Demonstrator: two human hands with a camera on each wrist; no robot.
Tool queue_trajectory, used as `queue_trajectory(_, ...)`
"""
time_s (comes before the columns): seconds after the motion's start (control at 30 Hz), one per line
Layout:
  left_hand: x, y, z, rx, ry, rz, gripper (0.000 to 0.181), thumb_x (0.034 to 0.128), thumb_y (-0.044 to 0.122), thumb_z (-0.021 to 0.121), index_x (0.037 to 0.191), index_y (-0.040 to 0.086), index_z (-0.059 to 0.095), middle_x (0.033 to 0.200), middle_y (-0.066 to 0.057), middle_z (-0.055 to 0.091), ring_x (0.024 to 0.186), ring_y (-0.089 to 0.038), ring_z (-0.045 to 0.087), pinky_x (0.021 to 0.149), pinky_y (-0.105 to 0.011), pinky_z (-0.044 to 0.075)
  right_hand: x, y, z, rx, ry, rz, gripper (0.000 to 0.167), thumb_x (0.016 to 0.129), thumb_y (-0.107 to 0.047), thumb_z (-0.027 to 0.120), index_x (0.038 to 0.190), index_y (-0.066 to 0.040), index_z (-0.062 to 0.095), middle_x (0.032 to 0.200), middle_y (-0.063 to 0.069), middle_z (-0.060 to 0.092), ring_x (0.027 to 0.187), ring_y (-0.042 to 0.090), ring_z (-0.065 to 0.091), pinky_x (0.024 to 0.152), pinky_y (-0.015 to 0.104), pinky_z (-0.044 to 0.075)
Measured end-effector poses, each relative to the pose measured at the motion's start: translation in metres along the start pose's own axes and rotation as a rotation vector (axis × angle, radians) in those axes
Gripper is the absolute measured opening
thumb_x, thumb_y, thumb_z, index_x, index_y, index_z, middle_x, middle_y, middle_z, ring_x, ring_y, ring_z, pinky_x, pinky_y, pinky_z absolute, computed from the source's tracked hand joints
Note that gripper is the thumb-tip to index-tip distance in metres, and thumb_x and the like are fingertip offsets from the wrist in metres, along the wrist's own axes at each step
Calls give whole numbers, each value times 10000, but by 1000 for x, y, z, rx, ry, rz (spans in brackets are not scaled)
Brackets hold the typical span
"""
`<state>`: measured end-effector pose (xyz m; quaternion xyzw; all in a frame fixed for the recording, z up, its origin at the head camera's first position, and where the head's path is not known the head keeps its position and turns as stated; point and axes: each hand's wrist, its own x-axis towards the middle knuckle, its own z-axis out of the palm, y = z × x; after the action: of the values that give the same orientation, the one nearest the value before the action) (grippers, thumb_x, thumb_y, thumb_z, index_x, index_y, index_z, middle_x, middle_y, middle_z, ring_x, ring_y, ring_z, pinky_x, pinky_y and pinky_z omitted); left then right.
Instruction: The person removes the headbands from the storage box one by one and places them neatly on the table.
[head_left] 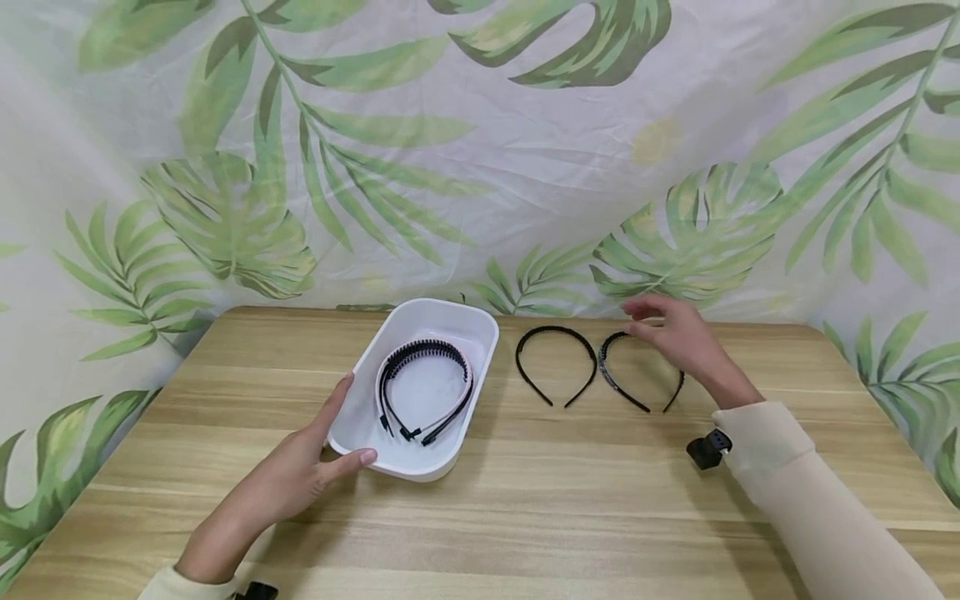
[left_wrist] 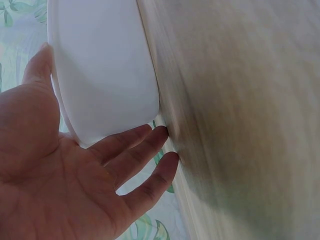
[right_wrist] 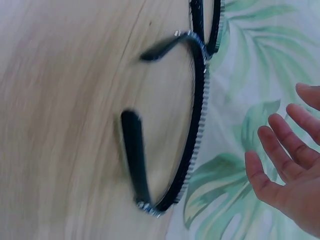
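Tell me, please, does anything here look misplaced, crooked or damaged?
Nothing looks spilled or broken. Only the white tub looks a little askew: it is turned at an angle to the back edge of the table, with the left hand holding its near left corner. The two headbands outside it lie side by side.

The bin [head_left: 444, 320] I hold is white plastic, smooth, with a slight gloss. The toothed headbands [head_left: 425, 345] inside it appear to be plastic. The jewelled headband [right_wrist: 197, 110] has smooth dark tips, a ridged arc and glittering trim. My tabletop [head_left: 570, 508] shows smooth wood grain, low sheen. The backdrop [head_left: 525, 158]: creased, cloth-like, faintly shiny. My right sleeve [head_left: 817, 504]: matt cloth.
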<state>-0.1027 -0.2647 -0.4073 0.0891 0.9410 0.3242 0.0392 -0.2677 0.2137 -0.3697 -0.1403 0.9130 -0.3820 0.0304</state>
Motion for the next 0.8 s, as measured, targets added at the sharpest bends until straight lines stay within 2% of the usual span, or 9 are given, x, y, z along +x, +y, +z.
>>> queue_trajectory(0.17,0,0,0,2,-1,-2,1044,977,388,746,1705,177,28,1556,-393,418,1323,-533,562,1069,-705,434,-1,-11,9,18,32,-85,381,1040,-87,647,1396,43,609,1396,278,621,1276,421,592,1079,590,500)
queue_trajectory(0.27,0,1,0,1,-3,-4,1044,978,389,745,1704,176,25,1553,-394,421,1319,-528,567,1067,-702,437,-2,-18,14,26,39,-109,396,1034,-74,652,1410,41,602,1397,265,621,1272,415,591,1066,591,504)
queue_trajectory(0.6,1,0,-1,-3,4,10,1041,989,427,724,1705,207,2,1551,-399,419,1316,-534,567,1070,-710,430,-4,-42,30,57,36,-124,383,1037,-83,651,1401,28,610,1383,235,632,1275,395,591,1044,570,525)
queue_trajectory(0.8,1,-1,0,-2,2,19,1047,987,393,734,1703,170,4,1542,-414,415,1311,-552,564,1065,-713,432,-4,-52,40,71,31,-126,368,1031,-123,673,1380,-14,633,1373,206,639,1262,364,599,1042,549,530)
